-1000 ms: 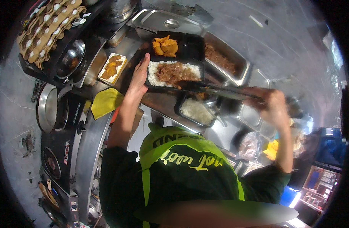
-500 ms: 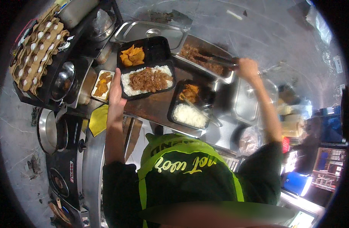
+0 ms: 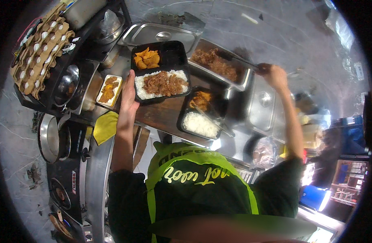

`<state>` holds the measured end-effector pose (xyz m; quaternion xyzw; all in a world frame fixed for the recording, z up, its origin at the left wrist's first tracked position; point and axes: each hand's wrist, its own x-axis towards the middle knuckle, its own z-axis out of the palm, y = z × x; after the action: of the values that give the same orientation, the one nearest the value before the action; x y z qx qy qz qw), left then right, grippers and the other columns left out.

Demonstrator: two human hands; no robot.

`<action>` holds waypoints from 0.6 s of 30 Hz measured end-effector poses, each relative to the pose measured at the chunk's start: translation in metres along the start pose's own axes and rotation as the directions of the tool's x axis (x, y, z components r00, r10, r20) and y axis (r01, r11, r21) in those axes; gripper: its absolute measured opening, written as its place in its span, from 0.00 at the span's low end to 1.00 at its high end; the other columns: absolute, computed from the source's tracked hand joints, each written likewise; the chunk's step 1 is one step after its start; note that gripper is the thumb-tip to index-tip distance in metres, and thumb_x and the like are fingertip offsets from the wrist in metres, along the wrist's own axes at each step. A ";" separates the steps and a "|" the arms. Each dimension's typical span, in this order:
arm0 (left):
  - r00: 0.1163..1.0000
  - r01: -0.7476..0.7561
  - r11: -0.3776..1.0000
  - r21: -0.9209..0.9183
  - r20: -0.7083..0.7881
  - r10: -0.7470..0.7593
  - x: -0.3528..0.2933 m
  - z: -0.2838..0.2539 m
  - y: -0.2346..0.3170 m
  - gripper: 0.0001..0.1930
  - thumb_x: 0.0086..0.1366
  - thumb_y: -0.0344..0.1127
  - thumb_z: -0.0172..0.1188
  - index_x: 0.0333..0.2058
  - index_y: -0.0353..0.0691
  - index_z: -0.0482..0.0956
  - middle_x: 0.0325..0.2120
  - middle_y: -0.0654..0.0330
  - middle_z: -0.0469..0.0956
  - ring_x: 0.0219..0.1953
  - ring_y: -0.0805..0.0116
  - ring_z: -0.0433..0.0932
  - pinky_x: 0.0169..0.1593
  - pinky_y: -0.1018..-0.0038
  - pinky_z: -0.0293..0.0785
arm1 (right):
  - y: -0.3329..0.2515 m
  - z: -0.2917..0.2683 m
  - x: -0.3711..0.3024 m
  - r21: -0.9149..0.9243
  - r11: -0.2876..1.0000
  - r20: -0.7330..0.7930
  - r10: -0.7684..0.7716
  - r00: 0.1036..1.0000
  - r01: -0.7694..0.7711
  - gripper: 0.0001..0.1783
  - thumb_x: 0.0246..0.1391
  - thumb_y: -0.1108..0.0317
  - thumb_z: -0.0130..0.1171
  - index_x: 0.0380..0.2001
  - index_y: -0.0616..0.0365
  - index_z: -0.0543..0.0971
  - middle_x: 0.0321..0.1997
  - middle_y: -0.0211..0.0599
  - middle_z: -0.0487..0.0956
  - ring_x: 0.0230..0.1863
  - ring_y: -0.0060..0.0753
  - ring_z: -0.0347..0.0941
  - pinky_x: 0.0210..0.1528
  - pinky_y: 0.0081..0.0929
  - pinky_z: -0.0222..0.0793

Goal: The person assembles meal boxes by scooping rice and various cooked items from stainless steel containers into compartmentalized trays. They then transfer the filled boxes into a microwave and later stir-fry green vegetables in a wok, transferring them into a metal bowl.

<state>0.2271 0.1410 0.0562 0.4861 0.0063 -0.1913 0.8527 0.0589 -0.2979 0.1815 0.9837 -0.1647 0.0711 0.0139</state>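
My left hand (image 3: 131,95) grips the left side of a black compartment meal tray (image 3: 172,56). The tray bears orange-brown wedges (image 3: 146,59) and white rice topped with shredded brown meat (image 3: 165,83). In my right hand (image 3: 274,75) are dark tongs (image 3: 247,62), closed fingers round the handle end. Their far end reaches over a steel pan (image 3: 246,82) of shredded meat (image 3: 218,67); whether the tips hold meat cannot be made out. Nearer me lies a second black tray (image 3: 181,120) with wedges and plain white rice (image 3: 200,124); another pair of tongs (image 3: 218,124) rests across it.
Steel lids (image 3: 163,34) lie behind the first tray and right of the pan. A small food container (image 3: 109,91) and yellow cloth (image 3: 105,127) sit left of my hand. Further left are egg cartons (image 3: 42,50), a steel bowl (image 3: 68,85), frying pans (image 3: 50,137) and a stove (image 3: 62,194).
The tray in my left hand has shifted slightly right. My right hand has moved a little right with the tongs, whose far end has drawn back toward the pan's far edge.
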 end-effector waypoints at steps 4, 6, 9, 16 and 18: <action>1.000 0.028 0.999 0.022 0.008 -0.028 0.010 0.014 -0.008 0.32 0.63 0.53 0.51 0.58 0.35 0.58 0.52 0.56 0.66 0.52 0.67 0.68 0.51 0.70 0.69 | 0.006 -0.024 -0.014 0.045 0.998 -0.061 0.036 0.997 -0.033 0.15 0.47 0.55 0.59 0.38 0.45 0.81 0.29 0.38 0.81 0.33 0.42 0.77 0.36 0.36 0.70; 0.998 0.013 1.000 -0.007 0.053 -0.013 0.021 0.020 -0.016 0.33 0.63 0.53 0.51 0.58 0.34 0.59 0.53 0.56 0.65 0.52 0.67 0.68 0.52 0.70 0.68 | 0.011 -0.032 -0.020 0.083 0.996 -0.107 0.036 0.994 -0.027 0.16 0.47 0.54 0.59 0.38 0.46 0.81 0.29 0.38 0.81 0.33 0.42 0.77 0.36 0.36 0.70; 0.998 -0.008 1.000 0.007 0.068 0.008 0.030 0.029 -0.022 0.32 0.63 0.53 0.52 0.57 0.35 0.60 0.52 0.55 0.66 0.52 0.67 0.67 0.53 0.70 0.68 | 0.004 -0.048 -0.028 0.046 0.996 -0.101 0.081 0.992 -0.077 0.17 0.46 0.52 0.59 0.38 0.46 0.81 0.29 0.37 0.81 0.33 0.42 0.77 0.35 0.35 0.70; 0.995 -0.013 1.000 -0.006 0.094 0.014 0.028 0.042 -0.023 0.30 0.62 0.53 0.53 0.54 0.35 0.63 0.48 0.57 0.69 0.48 0.68 0.71 0.46 0.70 0.73 | 0.005 -0.032 -0.037 0.069 0.989 -0.076 0.139 0.987 -0.134 0.18 0.47 0.51 0.58 0.39 0.45 0.80 0.28 0.37 0.81 0.31 0.43 0.77 0.35 0.35 0.70; 0.996 -0.005 1.000 -0.007 0.091 0.006 0.028 0.040 -0.021 0.30 0.62 0.53 0.53 0.54 0.35 0.63 0.48 0.57 0.69 0.47 0.68 0.71 0.45 0.70 0.73 | 0.006 -0.029 -0.036 0.054 0.993 -0.069 0.110 0.992 -0.106 0.19 0.47 0.50 0.58 0.40 0.46 0.80 0.28 0.37 0.81 0.31 0.42 0.77 0.35 0.34 0.70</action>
<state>0.2389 0.0890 0.0544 0.4738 -0.0331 -0.2108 0.8544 0.0190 -0.2905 0.2050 0.9702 -0.2151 0.1112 -0.0089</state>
